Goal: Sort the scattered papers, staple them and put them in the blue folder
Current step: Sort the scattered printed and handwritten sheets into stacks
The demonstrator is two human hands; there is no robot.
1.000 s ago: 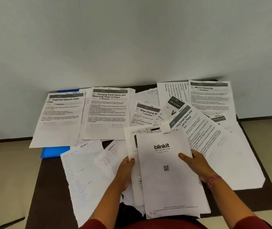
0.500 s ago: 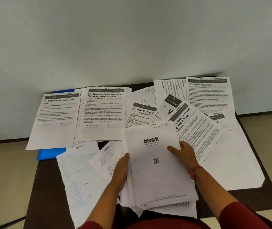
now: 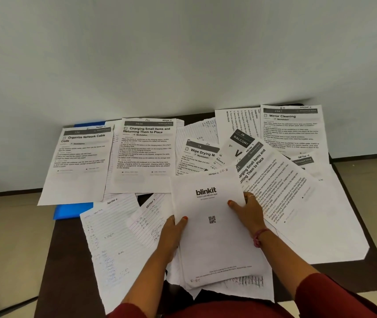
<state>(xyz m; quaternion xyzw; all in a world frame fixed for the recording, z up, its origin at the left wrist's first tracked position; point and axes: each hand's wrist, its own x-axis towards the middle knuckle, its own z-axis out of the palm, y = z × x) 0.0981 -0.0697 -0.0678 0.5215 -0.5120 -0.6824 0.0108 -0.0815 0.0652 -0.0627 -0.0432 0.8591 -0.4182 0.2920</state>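
Both hands grip the blinkit sheet (image 3: 215,237) atop a small stack: left hand (image 3: 171,235) pinching its left edge; right hand (image 3: 249,212) its right edge. The blue folder (image 3: 73,210) lies far left of that sheet, under scattered papers (image 3: 146,154).

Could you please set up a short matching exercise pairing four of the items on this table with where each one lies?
Things:
1. blinkit sheet
2. blue folder
3. Mirror Cleaning sheet
4. Organize Network Cable Coils sheet

Places:
A. far right corner of the table
B. far left, lying over the folder
C. mostly hidden under papers at the left edge
D. on top of the pile held between both hands

Pairs: 1-D, 2-C, 3-A, 4-B. The left hand and right hand grip the pile's two sides.
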